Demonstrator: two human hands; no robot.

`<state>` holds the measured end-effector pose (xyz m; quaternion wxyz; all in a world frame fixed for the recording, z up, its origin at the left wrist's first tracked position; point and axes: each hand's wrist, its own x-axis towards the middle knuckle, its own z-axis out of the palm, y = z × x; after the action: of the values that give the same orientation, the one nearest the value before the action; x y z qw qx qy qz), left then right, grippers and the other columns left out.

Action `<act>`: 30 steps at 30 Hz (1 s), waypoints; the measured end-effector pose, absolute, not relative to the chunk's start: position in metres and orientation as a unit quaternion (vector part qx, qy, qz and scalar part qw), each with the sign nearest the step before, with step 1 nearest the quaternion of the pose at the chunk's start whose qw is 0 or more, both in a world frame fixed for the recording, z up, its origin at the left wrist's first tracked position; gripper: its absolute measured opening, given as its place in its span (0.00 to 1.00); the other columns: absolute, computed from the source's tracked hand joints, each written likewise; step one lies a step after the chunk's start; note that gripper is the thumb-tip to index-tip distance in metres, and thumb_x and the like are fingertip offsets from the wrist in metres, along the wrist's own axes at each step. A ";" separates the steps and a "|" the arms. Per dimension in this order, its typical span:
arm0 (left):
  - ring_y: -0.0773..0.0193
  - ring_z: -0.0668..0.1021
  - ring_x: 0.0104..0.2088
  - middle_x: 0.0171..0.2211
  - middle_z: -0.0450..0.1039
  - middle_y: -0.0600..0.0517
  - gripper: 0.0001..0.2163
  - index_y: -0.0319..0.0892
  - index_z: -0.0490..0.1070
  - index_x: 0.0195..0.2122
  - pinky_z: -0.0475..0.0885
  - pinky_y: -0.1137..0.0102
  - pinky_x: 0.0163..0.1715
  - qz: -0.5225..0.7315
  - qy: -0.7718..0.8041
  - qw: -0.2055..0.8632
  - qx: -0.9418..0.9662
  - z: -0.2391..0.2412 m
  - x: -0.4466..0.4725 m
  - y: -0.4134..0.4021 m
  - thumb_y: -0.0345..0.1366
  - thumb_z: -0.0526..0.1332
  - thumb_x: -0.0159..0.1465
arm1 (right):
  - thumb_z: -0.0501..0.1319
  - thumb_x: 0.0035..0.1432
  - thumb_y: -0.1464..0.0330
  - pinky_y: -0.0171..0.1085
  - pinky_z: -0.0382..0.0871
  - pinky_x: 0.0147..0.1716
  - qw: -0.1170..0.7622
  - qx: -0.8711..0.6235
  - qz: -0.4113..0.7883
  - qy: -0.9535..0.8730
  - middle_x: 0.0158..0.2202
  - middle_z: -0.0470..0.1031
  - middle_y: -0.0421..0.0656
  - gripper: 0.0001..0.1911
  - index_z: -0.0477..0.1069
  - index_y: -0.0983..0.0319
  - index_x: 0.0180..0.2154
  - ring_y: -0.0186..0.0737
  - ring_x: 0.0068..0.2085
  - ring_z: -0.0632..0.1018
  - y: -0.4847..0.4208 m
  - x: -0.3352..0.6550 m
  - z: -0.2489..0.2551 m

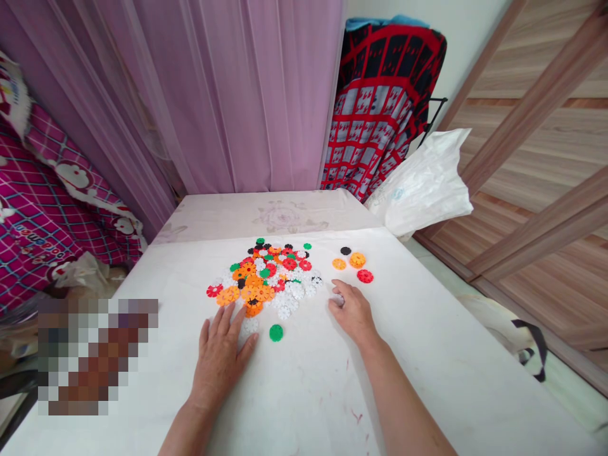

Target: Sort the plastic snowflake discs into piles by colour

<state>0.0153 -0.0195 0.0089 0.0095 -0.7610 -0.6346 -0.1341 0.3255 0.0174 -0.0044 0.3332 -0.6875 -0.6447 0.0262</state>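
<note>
A heap of notched plastic snowflake discs (256, 288) in orange, white, red, green and black lies on the white-covered table. My left hand (221, 348) rests palm down at the heap's near left side, fingers spread, its tips by the orange discs. A white disc (249, 325) lies beside its index finger and thumb, close to a single green disc (276, 332). To the right of the heap is my right hand (354, 311), its thumb and fingers curled together. Between them shows a small pale piece, apparently a white snowflake disc (341, 299), mostly hidden.
Beyond my right hand lie a black disc (346, 251), orange discs (358, 259) and a red disc (365, 276). A white plastic bag (422, 187) stands at the table's far right corner. A purple curtain (256, 95) hangs behind; part of the left side is pixelated.
</note>
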 end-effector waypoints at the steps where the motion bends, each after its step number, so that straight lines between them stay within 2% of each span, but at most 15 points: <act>1: 0.49 0.61 0.64 0.64 0.60 0.43 0.25 0.44 0.62 0.62 0.54 0.47 0.62 -0.134 -0.634 0.010 -0.762 0.009 0.015 -0.020 0.47 0.51 0.66 | 0.57 0.49 0.70 0.41 0.69 0.43 0.334 -0.688 0.029 -0.643 0.38 0.78 0.40 0.23 0.70 0.57 0.49 0.42 0.40 0.75 0.017 0.325 -0.004; 8: 0.50 0.61 0.65 0.64 0.60 0.44 0.24 0.45 0.61 0.62 0.55 0.47 0.62 -0.148 -0.625 0.009 -0.766 0.007 0.013 -0.019 0.47 0.50 0.66 | 0.60 0.51 0.68 0.41 0.68 0.43 0.311 -0.691 0.013 -0.653 0.42 0.78 0.41 0.21 0.70 0.57 0.49 0.44 0.44 0.74 0.033 0.318 0.015; 15: 0.51 0.62 0.64 0.64 0.61 0.45 0.23 0.45 0.63 0.61 0.56 0.48 0.62 -0.164 -0.623 0.021 -0.765 0.003 0.012 -0.018 0.46 0.50 0.67 | 0.60 0.53 0.70 0.39 0.62 0.42 0.139 -0.709 0.051 -0.690 0.43 0.79 0.42 0.20 0.70 0.57 0.50 0.46 0.47 0.73 0.057 0.299 0.044; 18: 0.50 0.63 0.64 0.64 0.61 0.45 0.23 0.45 0.63 0.61 0.56 0.48 0.62 -0.164 -0.622 0.025 -0.765 0.001 0.011 -0.018 0.47 0.50 0.67 | 0.59 0.54 0.70 0.38 0.61 0.43 0.115 -0.712 0.067 -0.690 0.45 0.78 0.42 0.22 0.68 0.58 0.52 0.44 0.49 0.72 0.058 0.295 0.044; 22: 0.50 0.63 0.64 0.63 0.62 0.45 0.23 0.45 0.64 0.60 0.57 0.47 0.61 -0.162 -0.622 0.020 -0.766 0.001 0.010 -0.018 0.47 0.50 0.66 | 0.60 0.52 0.70 0.38 0.61 0.45 0.158 -0.718 0.103 -0.670 0.44 0.78 0.41 0.24 0.67 0.58 0.53 0.44 0.48 0.72 0.059 0.296 0.038; 26: 0.50 0.62 0.64 0.64 0.61 0.45 0.23 0.45 0.63 0.61 0.57 0.47 0.61 -0.157 -0.623 0.013 -0.766 0.003 0.011 -0.018 0.47 0.50 0.67 | 0.61 0.48 0.70 0.39 0.64 0.45 0.259 -0.720 0.139 -0.629 0.42 0.77 0.41 0.27 0.66 0.58 0.52 0.43 0.45 0.74 0.055 0.310 0.030; 30: 0.49 0.62 0.64 0.64 0.61 0.45 0.23 0.45 0.64 0.60 0.57 0.47 0.61 -0.157 -0.624 0.007 -0.766 0.005 0.011 -0.018 0.47 0.50 0.67 | 0.61 0.46 0.64 0.40 0.67 0.42 0.367 -0.721 0.168 -0.564 0.40 0.76 0.41 0.28 0.65 0.57 0.52 0.41 0.39 0.75 0.037 0.338 0.018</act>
<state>0.0113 -0.0180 0.0050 0.0075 -0.7656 -0.6238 -0.1568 0.3382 0.0371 0.0182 0.3672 -0.7206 -0.5638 0.1675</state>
